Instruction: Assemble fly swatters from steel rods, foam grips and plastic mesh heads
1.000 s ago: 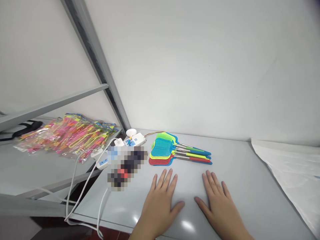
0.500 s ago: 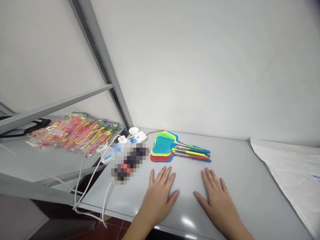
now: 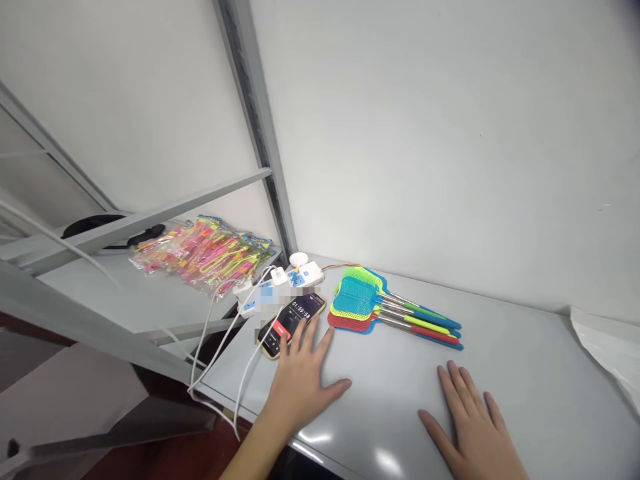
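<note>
My left hand [image 3: 303, 373] is open, fingers spread, its fingertips over the lower edge of a phone [image 3: 306, 305] with a lit timer on its screen; whether they touch it I cannot tell. Open and palm down, my right hand [image 3: 473, 423] lies on the grey shelf [image 3: 395, 390], holding nothing. Beyond both hands is a stack of fly swatters [image 3: 355, 297] in blue, green, yellow and red, their metal shafts and coloured handles pointing right.
White power strips [image 3: 306, 275] with plugs and cables sit behind the phone. Plastic-wrapped colourful packets [image 3: 210, 257] lie on the adjoining shelf at left. A metal upright [image 3: 257, 113] stands between the shelves. White sheeting [image 3: 600, 343] lies at the right.
The view has turned left, so the scene sits further right. My left hand has moved from the bare shelf to the phone. My right hand remains flat on the shelf.
</note>
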A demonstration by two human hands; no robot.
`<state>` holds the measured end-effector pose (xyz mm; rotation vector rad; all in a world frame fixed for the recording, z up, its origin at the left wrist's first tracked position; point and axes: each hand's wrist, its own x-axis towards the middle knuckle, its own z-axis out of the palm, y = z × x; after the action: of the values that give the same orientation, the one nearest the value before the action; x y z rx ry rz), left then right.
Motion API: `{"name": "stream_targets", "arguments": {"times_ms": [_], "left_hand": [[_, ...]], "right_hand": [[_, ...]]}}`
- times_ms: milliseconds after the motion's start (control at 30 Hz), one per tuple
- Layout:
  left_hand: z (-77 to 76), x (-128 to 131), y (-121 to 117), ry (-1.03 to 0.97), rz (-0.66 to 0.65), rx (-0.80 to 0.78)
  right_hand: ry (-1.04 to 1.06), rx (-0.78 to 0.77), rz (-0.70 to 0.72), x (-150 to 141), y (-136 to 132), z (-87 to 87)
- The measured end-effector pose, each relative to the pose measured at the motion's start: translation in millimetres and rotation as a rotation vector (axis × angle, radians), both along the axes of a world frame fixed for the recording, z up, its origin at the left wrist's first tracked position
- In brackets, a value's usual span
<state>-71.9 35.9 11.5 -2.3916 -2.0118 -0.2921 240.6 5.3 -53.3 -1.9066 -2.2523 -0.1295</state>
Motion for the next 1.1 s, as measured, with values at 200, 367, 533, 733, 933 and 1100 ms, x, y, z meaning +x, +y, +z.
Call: {"name": "stream_targets", "arguments": {"times_ms": [200,367,533,733,933,1100], "left_hand": [[-4.6,1,3,0.002,-0.025,-0.018],[-3.4,2,3,0.007,-0.067,-0.056],[-3.0,2,2,0.024,-0.077,-0.056],[-5.5,2,3,0.050,-0.062,-0.030],[-8.4,2,5,0.071,-0.061,-0.032],[-10.0,1,5,0.094,-0.058,-0.027]], "right_hand": [[0.004,-0.040,-0.012,-1,0,2.2],[-0.003,-0.062,-0.087,-23,5,11.2],[-0.033,-0.062,-0.111,-53,15,17.2],[-0.002,-0.102,-0.070,-57,14,23.9],[0.018,-0.154,-0.070,-54,15,28.4],[0.011,-0.196,-0.067,-55,18,31.6]]}}
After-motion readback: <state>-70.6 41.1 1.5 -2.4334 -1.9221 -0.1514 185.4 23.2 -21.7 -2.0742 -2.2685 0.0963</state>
